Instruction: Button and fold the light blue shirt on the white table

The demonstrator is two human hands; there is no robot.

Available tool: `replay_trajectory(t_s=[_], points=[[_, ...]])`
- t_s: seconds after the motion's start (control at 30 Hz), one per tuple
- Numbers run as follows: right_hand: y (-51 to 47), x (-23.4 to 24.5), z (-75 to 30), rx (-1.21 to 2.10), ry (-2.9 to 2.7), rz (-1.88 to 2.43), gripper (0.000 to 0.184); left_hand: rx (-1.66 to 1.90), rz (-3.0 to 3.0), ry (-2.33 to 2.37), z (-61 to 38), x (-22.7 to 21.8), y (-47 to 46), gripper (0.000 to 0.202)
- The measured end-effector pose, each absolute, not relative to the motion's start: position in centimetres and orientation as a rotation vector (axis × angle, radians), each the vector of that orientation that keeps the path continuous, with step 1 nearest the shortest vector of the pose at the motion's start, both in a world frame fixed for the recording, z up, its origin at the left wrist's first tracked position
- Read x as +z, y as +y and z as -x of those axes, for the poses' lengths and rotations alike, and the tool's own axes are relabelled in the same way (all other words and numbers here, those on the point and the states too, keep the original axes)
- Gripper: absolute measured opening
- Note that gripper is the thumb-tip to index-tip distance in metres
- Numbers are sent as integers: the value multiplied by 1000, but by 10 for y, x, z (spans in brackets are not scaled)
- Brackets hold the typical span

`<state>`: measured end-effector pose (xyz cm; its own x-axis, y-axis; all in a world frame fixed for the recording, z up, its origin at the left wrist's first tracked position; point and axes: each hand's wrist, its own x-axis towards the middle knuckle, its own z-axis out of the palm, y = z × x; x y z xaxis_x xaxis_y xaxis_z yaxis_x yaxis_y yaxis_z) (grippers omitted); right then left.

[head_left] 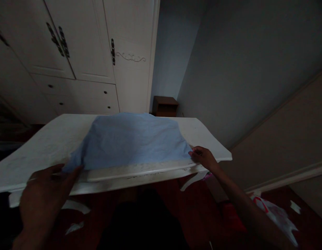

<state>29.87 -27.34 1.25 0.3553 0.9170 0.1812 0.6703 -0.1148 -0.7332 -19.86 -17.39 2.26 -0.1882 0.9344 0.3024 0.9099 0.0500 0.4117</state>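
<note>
A light blue cloth (132, 140) lies spread over a white table (202, 137). Its far edge reaches the table's back edge, and its near edge runs close to the front. My left hand (43, 198) is at the near left corner, with the cloth between thumb and fingers; the fingertips are dark and partly hidden. At the near right corner, my right hand (202, 158) pinches the cloth between thumb and forefinger. Between the two hands the near edge is drawn fairly straight, with slight creases by each corner. Whether the cloth is a garment cannot be made out.
A white wardrobe (88, 41) with dark handles stands behind the table. A small brown cabinet (164, 104) sits in the corner beyond it. Grey wall (249, 62) runs along the right. A plastic bag (277, 215) lies on the dark red floor at the right.
</note>
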Motion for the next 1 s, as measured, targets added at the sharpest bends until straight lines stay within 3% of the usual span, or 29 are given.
replay_trajectory(t_s=[0.2, 0.53, 0.77, 1.0], points=[[-272, 22, -294, 584, -1320, 1808, 44, 544, -2072, 2305, 193, 27, -173, 48], [-272, 32, -303, 892, -1247, 1883, 49, 475, -1913, 2284, 215, 32, -161, 32], [-273, 39, -296, 969, -1250, 1955, 51, 871, -2020, 2238, 203, 34, -172, 42], [-274, 33, -301, 948, -1231, 1980, 49, 553, -2069, 2266, 205, 34, -173, 36]])
